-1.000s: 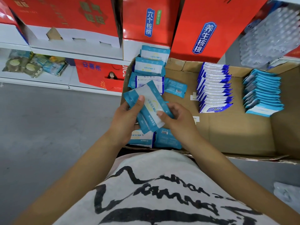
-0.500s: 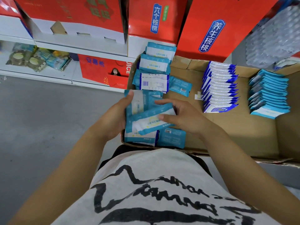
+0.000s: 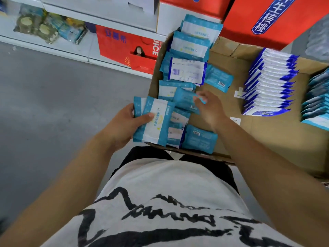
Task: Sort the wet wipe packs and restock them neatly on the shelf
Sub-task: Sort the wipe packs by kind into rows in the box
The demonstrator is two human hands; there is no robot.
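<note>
Right hand (image 3: pixel 211 108) is motion-blurred. Its fingertips sit on a loose teal plastic wipe pack (image 3: pixel 185 100) at the left end of the flat brown cardboard box (image 3: pixel 267 139). Can't tell whether it's pinching the pack or only touching it.

Left hand (image 3: pixel 124 125) clamps a stack of teal-and-white plastic wet wipe packs (image 3: pixel 156 120) at the box's near-left corner, thumb across the top pack. Its fingers are hidden under the stack, so the pack count is unreadable. More teal packs lie under and beside the stack, partly covered. Print on all packs is too soft to read.

A row of overlapping blue-and-white wipe packs (image 3: pixel 268 82) sits mid-box. The row of teal wipe packs (image 3: pixel 318 104) further right is cut by the frame edge. Red cartons (image 3: pixel 267 20) above the box are cropped at the top. White shelf (image 3: pixel 53 41) upper left holds blurred wrapped goods, can't identify.

Vs half a second ago: both hands were on the stack, the right one laying a pack crosswise on it. Now the right hand is off the stack and forward over the loose packs. The left holds the stack alone, top pack lying lengthwise. Sorted rows unchanged.
</note>
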